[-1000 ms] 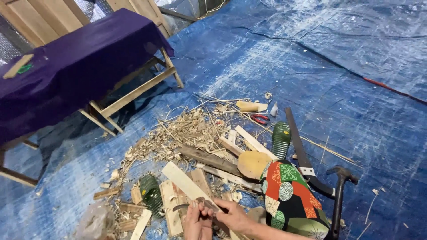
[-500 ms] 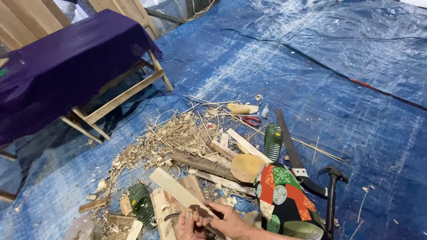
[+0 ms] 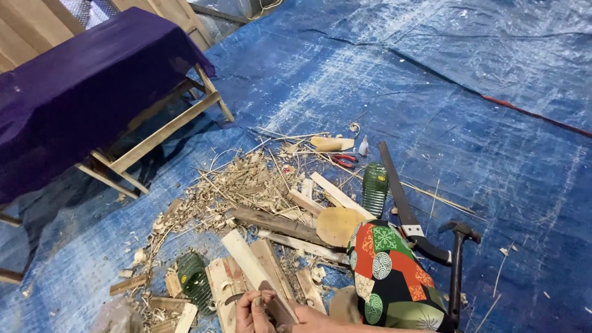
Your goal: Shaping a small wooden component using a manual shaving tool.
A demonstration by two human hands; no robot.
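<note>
The bottom edge cuts off both hands: only the knuckles of the left hand (image 3: 248, 313) and part of the right hand (image 3: 314, 319) show. The dark tool (image 3: 275, 307) they grip is mostly hidden between them, so its kind cannot be told. The patterned cloth (image 3: 388, 280) also runs out of frame and covers what lies beneath it.

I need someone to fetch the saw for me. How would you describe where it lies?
On the blue tarp, look right of the wood-shavings pile. The saw lies beside a green ribbed bottle; its long dark blade and black handle set it apart from the pale slats.
</note>
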